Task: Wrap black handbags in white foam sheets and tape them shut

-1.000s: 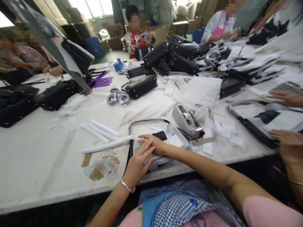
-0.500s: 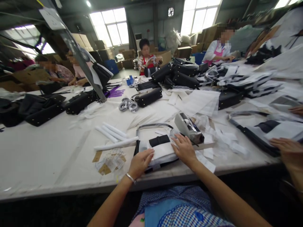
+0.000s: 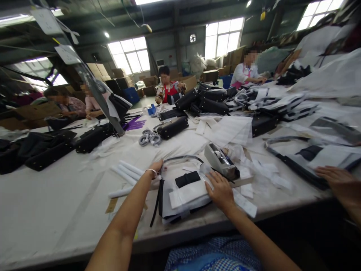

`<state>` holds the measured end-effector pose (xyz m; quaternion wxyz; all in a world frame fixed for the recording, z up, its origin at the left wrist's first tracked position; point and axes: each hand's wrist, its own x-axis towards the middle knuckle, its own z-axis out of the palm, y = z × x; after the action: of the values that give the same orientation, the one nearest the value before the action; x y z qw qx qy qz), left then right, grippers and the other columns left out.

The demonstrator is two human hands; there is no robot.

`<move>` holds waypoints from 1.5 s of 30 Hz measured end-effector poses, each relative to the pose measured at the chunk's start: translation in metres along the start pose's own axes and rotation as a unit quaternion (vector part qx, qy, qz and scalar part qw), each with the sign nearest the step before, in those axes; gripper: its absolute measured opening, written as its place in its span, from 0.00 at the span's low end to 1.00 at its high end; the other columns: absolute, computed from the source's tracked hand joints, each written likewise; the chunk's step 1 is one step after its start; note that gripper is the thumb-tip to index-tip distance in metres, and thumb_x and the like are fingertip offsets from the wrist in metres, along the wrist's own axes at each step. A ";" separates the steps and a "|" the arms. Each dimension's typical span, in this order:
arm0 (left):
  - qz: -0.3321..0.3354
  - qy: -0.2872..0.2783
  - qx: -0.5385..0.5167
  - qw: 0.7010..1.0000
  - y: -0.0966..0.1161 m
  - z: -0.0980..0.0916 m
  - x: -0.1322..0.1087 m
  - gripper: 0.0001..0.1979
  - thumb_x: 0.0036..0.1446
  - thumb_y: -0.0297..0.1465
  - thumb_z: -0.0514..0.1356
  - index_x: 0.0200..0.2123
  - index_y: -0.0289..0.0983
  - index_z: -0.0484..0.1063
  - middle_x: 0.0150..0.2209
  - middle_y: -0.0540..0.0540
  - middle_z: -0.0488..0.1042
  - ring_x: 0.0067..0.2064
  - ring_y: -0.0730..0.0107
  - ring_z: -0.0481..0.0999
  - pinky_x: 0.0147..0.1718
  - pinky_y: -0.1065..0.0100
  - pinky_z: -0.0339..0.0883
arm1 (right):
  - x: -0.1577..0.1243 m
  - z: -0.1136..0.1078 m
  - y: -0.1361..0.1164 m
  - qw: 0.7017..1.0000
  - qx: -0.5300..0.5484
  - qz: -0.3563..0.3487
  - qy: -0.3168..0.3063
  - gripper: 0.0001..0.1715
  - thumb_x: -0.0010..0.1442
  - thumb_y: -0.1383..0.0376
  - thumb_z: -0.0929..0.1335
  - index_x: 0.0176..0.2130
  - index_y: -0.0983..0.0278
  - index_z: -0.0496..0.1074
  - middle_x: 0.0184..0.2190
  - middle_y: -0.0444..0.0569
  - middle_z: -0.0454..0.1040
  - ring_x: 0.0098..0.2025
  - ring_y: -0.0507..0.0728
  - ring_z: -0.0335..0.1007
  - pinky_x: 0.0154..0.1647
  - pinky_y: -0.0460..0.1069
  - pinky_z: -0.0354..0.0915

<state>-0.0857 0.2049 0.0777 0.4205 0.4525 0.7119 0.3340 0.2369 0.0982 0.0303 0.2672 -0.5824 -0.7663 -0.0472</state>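
While the right hand [image 3: 222, 191] rests, fingers [image 3: 216, 178] spread, on the near wrapped bag [image 3: 168, 188], the left hand [image 3: 156, 166] seems to touch the strap [image 3: 184, 157] at far left; its grip I can't tell.

Bag handle [image 3: 184, 157] glossy, plastic-wrapped; tape dispenser [image 3: 221, 163] smooth plastic

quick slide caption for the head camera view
Left hand by the handle of a black handbag, right hand on its side, tape dispenser nearby.
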 end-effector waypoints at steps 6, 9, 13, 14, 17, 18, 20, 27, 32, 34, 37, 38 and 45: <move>-0.020 -0.051 -0.209 0.976 0.021 0.000 -0.020 0.15 0.64 0.41 0.58 0.37 0.33 0.70 0.28 0.52 0.68 0.24 0.77 0.67 0.23 0.72 0.65 | -0.008 -0.002 0.005 0.997 0.062 -0.017 0.050 0.20 0.66 0.62 0.62 0.53 0.64 0.74 0.55 0.52 0.73 0.61 0.66 0.62 0.61 0.60 0.58; 0.051 -0.055 -0.323 0.943 0.047 -0.008 -0.049 0.19 0.58 0.44 0.64 0.28 0.35 0.64 0.23 0.57 0.59 0.22 0.82 0.60 0.22 0.77 0.60 | -0.005 -0.004 0.008 0.992 0.100 -0.021 0.071 0.19 0.65 0.62 0.63 0.52 0.64 0.74 0.55 0.52 0.73 0.60 0.65 0.63 0.61 0.59 0.59; 0.153 -0.045 -0.427 0.890 0.088 -0.025 -0.102 0.25 0.48 0.46 0.70 0.26 0.37 0.59 0.23 0.59 0.53 0.23 0.83 0.56 0.24 0.80 0.58 | 0.010 -0.020 0.004 0.984 0.145 -0.021 0.104 0.16 0.65 0.63 0.64 0.49 0.62 0.75 0.53 0.51 0.74 0.60 0.65 0.64 0.64 0.62 0.54; 0.175 -0.043 -0.438 0.881 0.095 -0.029 -0.116 0.25 0.48 0.45 0.70 0.26 0.37 0.59 0.23 0.59 0.52 0.23 0.82 0.55 0.24 0.79 0.57 | 0.015 -0.028 0.000 0.982 0.147 -0.015 0.117 0.15 0.65 0.63 0.65 0.49 0.61 0.75 0.54 0.50 0.74 0.62 0.66 0.62 0.66 0.65 0.49; 0.242 -0.033 -0.404 0.881 0.104 -0.033 -0.155 0.21 0.55 0.43 0.67 0.26 0.37 0.59 0.23 0.56 0.54 0.25 0.79 0.55 0.24 0.77 0.56 | 0.029 -0.057 -0.018 0.968 0.202 0.001 0.149 0.14 0.65 0.62 0.66 0.49 0.58 0.76 0.56 0.49 0.72 0.66 0.68 0.55 0.69 0.69 0.38; 0.258 -0.032 -0.371 0.891 0.104 -0.033 -0.165 0.20 0.57 0.42 0.65 0.26 0.37 0.60 0.23 0.56 0.56 0.25 0.79 0.55 0.24 0.77 0.55 | 0.033 -0.068 -0.027 0.957 0.257 0.006 0.135 0.15 0.65 0.61 0.66 0.50 0.58 0.75 0.56 0.49 0.73 0.65 0.67 0.57 0.68 0.68 0.42; 0.271 -0.038 -0.286 0.918 0.098 -0.032 -0.181 0.19 0.59 0.42 0.62 0.26 0.37 0.61 0.24 0.55 0.57 0.26 0.77 0.55 0.24 0.76 0.53 | 0.040 -0.086 -0.046 0.910 0.412 0.028 0.040 0.19 0.66 0.56 0.66 0.53 0.58 0.73 0.53 0.51 0.75 0.59 0.65 0.65 0.64 0.63 0.56; 0.239 -0.123 -0.038 0.962 0.089 -0.039 -0.212 0.17 0.63 0.45 0.56 0.43 0.37 0.72 0.26 0.52 0.67 0.26 0.74 0.61 0.25 0.72 0.55 | 0.069 -0.117 -0.097 0.539 0.802 0.173 -0.192 0.29 0.64 0.45 0.65 0.53 0.62 0.72 0.50 0.55 0.76 0.54 0.62 0.72 0.56 0.59 0.66; 0.254 -0.203 -0.007 0.946 0.096 -0.046 -0.232 0.18 0.64 0.43 0.55 0.46 0.36 0.73 0.31 0.47 0.75 0.28 0.72 0.68 0.30 0.70 0.63 | 0.080 -0.128 -0.095 0.604 0.771 0.094 -0.178 0.22 0.60 0.55 0.72 0.53 0.60 0.74 0.51 0.51 0.76 0.54 0.61 0.72 0.58 0.57 0.65; 0.237 -0.223 -0.048 0.944 0.093 -0.046 -0.235 0.17 0.64 0.43 0.55 0.42 0.35 0.74 0.29 0.47 0.75 0.28 0.72 0.69 0.30 0.71 0.63 | 0.081 -0.119 -0.087 0.662 0.708 0.002 -0.247 0.27 0.58 0.58 0.73 0.56 0.59 0.72 0.54 0.52 0.74 0.56 0.63 0.70 0.60 0.58 0.64; 0.221 -0.222 -0.121 0.942 0.085 -0.044 -0.232 0.17 0.64 0.44 0.56 0.39 0.35 0.73 0.26 0.49 0.73 0.25 0.75 0.67 0.26 0.73 0.61 | 0.094 -0.085 -0.085 0.773 0.576 -0.104 -0.244 0.25 0.59 0.60 0.71 0.56 0.58 0.72 0.55 0.51 0.73 0.59 0.65 0.67 0.62 0.62 0.61; 0.223 -0.212 -0.144 0.940 0.082 -0.043 -0.230 0.17 0.64 0.44 0.57 0.37 0.35 0.72 0.25 0.49 0.72 0.24 0.76 0.66 0.26 0.74 0.60 | 0.104 -0.070 -0.090 0.804 0.542 -0.123 -0.211 0.23 0.61 0.60 0.70 0.56 0.58 0.73 0.55 0.51 0.73 0.59 0.64 0.67 0.62 0.62 0.62; 0.232 -0.151 -0.233 0.932 0.083 -0.032 -0.208 0.20 0.63 0.46 0.57 0.33 0.34 0.72 0.23 0.48 0.72 0.22 0.78 0.64 0.23 0.74 0.58 | 0.233 0.060 -0.183 0.929 0.323 -0.123 -0.131 0.21 0.63 0.64 0.66 0.55 0.63 0.71 0.55 0.53 0.72 0.48 0.56 0.73 0.46 0.48 0.72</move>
<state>-0.0351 0.0404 0.2242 0.5273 0.5394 0.4171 0.5070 0.0062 0.2657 0.1311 0.3303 -0.3673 -0.8338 0.2466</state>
